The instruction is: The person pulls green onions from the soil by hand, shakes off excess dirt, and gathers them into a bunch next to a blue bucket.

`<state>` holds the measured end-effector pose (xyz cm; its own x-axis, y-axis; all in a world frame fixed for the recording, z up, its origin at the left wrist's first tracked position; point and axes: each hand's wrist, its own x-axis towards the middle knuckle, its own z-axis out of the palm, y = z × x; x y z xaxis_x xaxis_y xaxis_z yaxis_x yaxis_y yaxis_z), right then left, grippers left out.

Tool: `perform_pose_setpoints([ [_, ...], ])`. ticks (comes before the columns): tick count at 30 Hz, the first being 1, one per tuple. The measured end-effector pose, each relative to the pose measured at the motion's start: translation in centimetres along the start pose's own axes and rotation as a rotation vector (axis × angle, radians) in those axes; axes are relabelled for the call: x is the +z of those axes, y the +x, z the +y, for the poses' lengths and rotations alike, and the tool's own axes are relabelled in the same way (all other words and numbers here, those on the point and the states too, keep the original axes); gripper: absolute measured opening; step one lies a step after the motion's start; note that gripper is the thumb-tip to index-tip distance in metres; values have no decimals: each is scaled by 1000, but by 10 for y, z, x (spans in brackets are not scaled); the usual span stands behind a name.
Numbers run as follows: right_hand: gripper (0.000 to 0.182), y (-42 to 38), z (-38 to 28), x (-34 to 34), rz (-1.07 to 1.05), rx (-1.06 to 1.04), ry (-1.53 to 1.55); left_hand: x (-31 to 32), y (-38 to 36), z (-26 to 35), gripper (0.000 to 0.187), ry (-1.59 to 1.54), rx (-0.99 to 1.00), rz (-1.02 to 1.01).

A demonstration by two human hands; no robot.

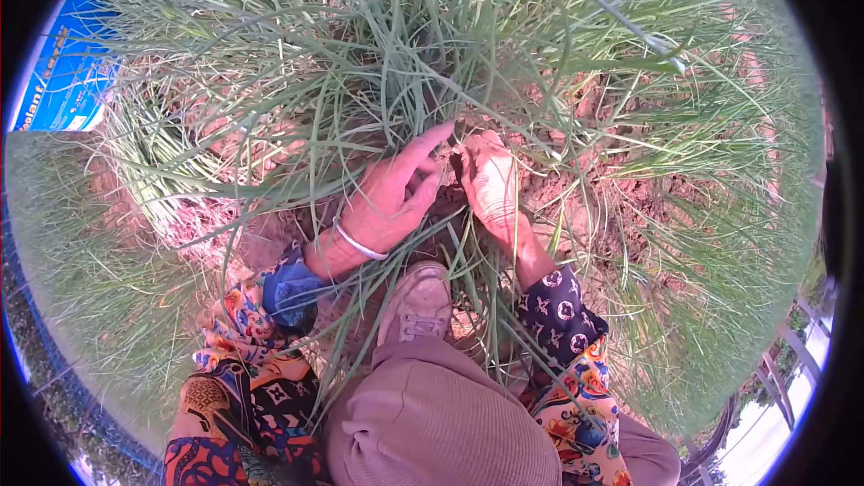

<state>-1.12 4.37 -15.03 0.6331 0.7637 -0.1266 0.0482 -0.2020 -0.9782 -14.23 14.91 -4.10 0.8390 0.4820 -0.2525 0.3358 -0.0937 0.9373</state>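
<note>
My left hand [389, 202], with a white bangle at its wrist, is bent among long green onion leaves [396, 81]. Its index finger reaches forward along the base of a dense clump, and the other fingers curl around leaves. Close beside it, my right hand [490, 182] points down at the reddish soil by the clump's foot. The right fingers are bent together, and their tips are hidden, so what they pinch cannot be made out. Green leaves [461, 252] also hang below the hands, beside a dusty shoe [421, 304].
A bundle of pulled green onions [162, 175] lies on the ground at the left. Behind it stands a blue printed package [76, 67]. Standing onion plants [711, 180] spread to the right. My bent knee [441, 423] fills the lower middle.
</note>
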Motion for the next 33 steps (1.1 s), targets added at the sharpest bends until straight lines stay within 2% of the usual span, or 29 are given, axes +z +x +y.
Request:
perform_pose_setpoints([
  [2, 12, -7, -37, -16, -60, -269, -626, -1, -4, -5, 54, 49, 36, -12],
  [3, 13, -15, -40, -17, -89, -200, -587, -1, -7, -3, 42, 30, 5, -7],
  [4, 9, -22, -47, -18, -104, -198, -484, 2, -7, -9, 37, 66, 69, 18],
  [6, 5, -33, -40, -16, -107, -315, -495, 8, -6, -21, 28, 146, 202, 63],
  [7, 18, -36, -21, -20, -164, -350, -524, 7, -7, -18, 20, 124, 114, 32],
  [10, 21, -25, -23, -12, 22, -149, -372, 9, -1, -18, 21, 289, 203, -23],
  [11, 19, -17, -17, -9, 65, -102, -318, 13, 3, -14, 25, 301, 180, -30],
  [14, 19, 13, -24, -17, 132, 79, -327, 25, 25, -12, 30, 373, 274, 47],
  [15, 21, 21, -13, -24, 171, 205, -114, 23, 33, -9, 43, 401, 216, -48],
  [16, 25, 26, -10, -29, 209, 329, 102, 21, 42, -2, 54, 478, 153, -59],
  [17, 28, 27, -6, -34, 272, 314, 424, 18, 49, 0, 58, 475, 99, -28],
  [18, 30, 30, 3, -41, 290, 294, 518, 15, 53, 0, 63, 470, 44, 3],
  [20, 31, 29, 5, -52, 297, 353, 510, 9, 56, -3, 65, 452, 22, 49],
  [21, 26, 29, 2, -47, 354, 384, 398, 6, 56, -4, 66, 444, 10, 73],
  [24, 19, 32, -16, -31, 178, 364, 310, 8, 53, -9, 66, 451, 12, 99],
  [25, 15, 35, -25, -23, 184, 383, 227, 9, 52, -8, 66, 429, 25, 102],
  [26, 14, 40, -25, -20, 156, 372, -4, 10, 51, -5, 66, 407, 38, 107],
  [28, 13, 47, -27, -17, 119, 171, -361, 10, 50, -3, 66, 366, 52, 114],
  [31, 14, 56, -9, -19, 111, -175, -668, 8, 47, -2, 65, 332, 48, 121],
  [33, 15, 62, -8, -22, 45, -186, -637, 7, 42, -1, 64, 340, 39, 131],
])
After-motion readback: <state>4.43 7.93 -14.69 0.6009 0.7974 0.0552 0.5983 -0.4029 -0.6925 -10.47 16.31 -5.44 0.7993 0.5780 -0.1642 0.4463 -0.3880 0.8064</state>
